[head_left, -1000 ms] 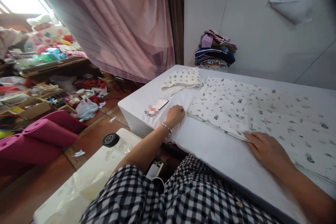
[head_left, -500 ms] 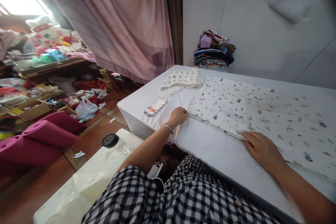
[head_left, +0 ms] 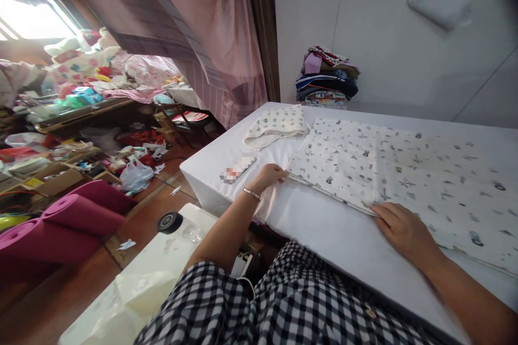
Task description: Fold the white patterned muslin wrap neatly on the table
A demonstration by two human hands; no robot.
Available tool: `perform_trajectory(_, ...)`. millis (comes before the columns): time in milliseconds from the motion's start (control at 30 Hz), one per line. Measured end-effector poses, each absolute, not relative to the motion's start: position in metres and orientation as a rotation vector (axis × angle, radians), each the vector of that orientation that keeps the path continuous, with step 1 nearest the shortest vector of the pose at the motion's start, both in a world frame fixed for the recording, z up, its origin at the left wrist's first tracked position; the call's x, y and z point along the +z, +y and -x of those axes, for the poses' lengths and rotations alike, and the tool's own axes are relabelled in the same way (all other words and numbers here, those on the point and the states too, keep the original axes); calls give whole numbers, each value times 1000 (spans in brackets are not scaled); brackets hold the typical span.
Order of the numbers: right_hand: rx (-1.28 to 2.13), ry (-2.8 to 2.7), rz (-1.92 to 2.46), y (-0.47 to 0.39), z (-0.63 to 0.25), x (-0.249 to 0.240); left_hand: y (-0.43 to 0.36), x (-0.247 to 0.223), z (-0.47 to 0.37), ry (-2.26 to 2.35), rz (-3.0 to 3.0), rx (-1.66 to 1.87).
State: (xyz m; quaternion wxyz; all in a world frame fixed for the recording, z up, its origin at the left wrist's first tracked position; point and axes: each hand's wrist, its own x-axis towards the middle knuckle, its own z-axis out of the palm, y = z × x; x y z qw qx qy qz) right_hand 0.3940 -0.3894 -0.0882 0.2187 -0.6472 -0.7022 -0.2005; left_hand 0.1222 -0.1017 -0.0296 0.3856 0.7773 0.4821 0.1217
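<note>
A white cloth (head_left: 343, 156) printed with small grey figures lies folded in layers on the white-covered table (head_left: 324, 237). At its near left corner, my left hand (head_left: 270, 175) pinches the edge between thumb and fingers; a bracelet circles that wrist. Farther right along the same near edge, my right hand (head_left: 404, 229) grips the cloth with its fingertips, the thumb hidden from view. Beyond my left hand rests a smaller folded cloth (head_left: 277, 125) with a green and grey pattern. A blurred-out flat item (head_left: 238, 169) sits left of it, nearer me.
A low white side table (head_left: 162, 259) at my left carries a black round lid (head_left: 170, 222) and a clear plastic piece (head_left: 194, 234). Rolled pink mats (head_left: 76, 221) stand on the tiled floor. Folded clothes (head_left: 327, 78) are stacked by the wall. A pink curtain (head_left: 210, 27) hangs behind.
The view has shifted slightly, and the curtain hangs differently, showing more of the room behind it. Both hands keep their hold on the cloth's near edge, which looks almost unmoved.
</note>
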Motion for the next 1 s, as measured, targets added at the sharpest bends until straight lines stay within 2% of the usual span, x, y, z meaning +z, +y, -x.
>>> perform_trajectory(200, -557, -1962, 1762, -388, -390, -87, -94, -34, -117, 1245, -1852, 311)
perform_trajectory(567, -502, -1945, 1796, -388, -390, -90, -103, -41, -112, 1192, -2177, 454)
perform_trajectory(700, -478, -1930, 1815, -389, -389, -90, -109, -37, -108, 985, -2407, 596)
perform_trajectory(833, -431, -1912, 1841, -390, -388, -87, -109, -35, -107, 820, -2601, 484)
perform_trajectory(1000, -441, -1932, 1837, -390, -387, -86, -103, -32, -108, 831, -2800, 296)
